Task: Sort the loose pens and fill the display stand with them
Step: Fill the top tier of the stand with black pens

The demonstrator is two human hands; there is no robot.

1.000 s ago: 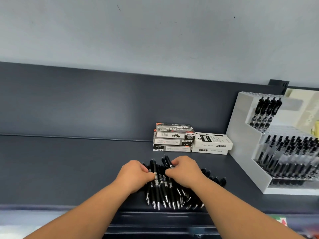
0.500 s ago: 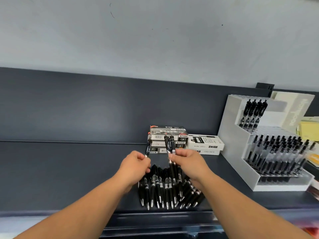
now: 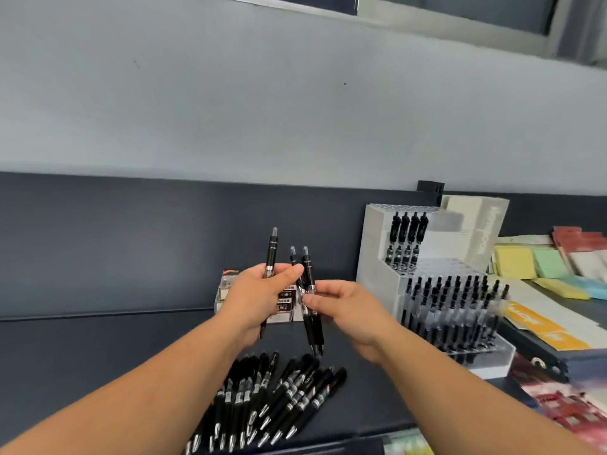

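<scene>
- Currently I am judging the job as partly done. The white display stand [image 3: 377, 257] at the right is carrying many pens, but a sizeable pile of loose black pens [image 3: 279, 395] is lying on the near edge of the dark shelf [image 3: 98, 349].
- The left hand [image 3: 259, 300] is gripping a single black pen [image 3: 271, 254] upright, clicker end up, with its fingers curled round the barrel.
- The right hand [image 3: 348, 310] is pinching a pair of black pens [image 3: 308, 290] between thumb and fingers, also clicker end up. The left thumb is reaching towards that pair, and I cannot tell whether it is touching them.
- All three held pens are hovering above the pile, left of the stand and well apart from it, so none is going into a hole yet.
- High on the stand, four black pens [image 3: 407, 231] are standing in a row at the left, and the grid of holes around them is looking mostly vacant to me.
- The lower tier is holding a dense block of clear-barrelled, black-capped pens [image 3: 453, 303]. I am not making out whether any holes among them are free.
- As I am reading it, what is left is gathering matched pens from the pile and seating them in the stand's open holes, which will take many trips.
- Small pen boxes [image 3: 226, 287] are stacked at the far side behind the hands, and I cannot tell whether they are full.
</scene>
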